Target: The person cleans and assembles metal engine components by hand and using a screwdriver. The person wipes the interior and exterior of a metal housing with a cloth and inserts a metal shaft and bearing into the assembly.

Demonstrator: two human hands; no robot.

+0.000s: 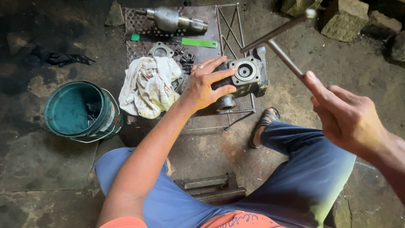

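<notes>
— What do we have under our left hand point(205, 86)?

— A blocky grey cast-metal housing point(244, 78) with a round machined bore on its top face and a rough, greasy skin. It sits at the right edge of a low stand point(211, 48) made of perforated rusty sheet and thin welded rods. Our fingers are spread wide and pressed flat over the housing's left side, a ring on one of them.

— And our right hand point(348, 120)?

— It is raised well to the right of the housing, fingers curled tight around the shaft of a slim steel T-handle wrench point(276, 40). The smooth round bar runs up and left from our grip to a crossbar that hangs just above the housing; we cannot tell whether it touches.

— What lies around it?

— A crumpled off-white rag point(147, 86), soft and stained, lies just left of our hand. Behind it we see a flat square metal flange point(161, 51), a scatter of small dark bolts point(185, 57), a flat green strip point(198, 42) and a thick splined steel shaft point(173, 19). A round teal plastic bucket point(80, 110) stands on the dark, cracked floor to the left.
</notes>
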